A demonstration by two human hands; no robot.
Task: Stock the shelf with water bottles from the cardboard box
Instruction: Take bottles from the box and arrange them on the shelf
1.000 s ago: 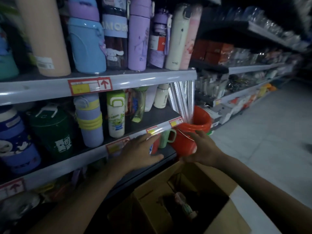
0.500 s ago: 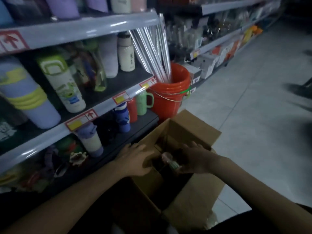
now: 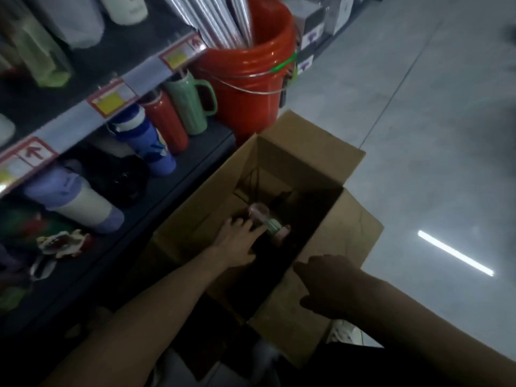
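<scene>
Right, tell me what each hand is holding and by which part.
Left hand grips the bottle in the cardboard box round its body, below the cap. Right hand is at the box's near rim, no bottle; a grip there cannot be told.

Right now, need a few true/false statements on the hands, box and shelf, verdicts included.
1. The left hand reaches into the cardboard box and touches a bottle. True.
2. The right hand holds a bottle. False: it holds nothing and is over the box's near edge.
3. The orange bucket is empty. False: silver rolls stand in it.
4. A green mug stands beside a red bottle on the shelf. True.
</scene>
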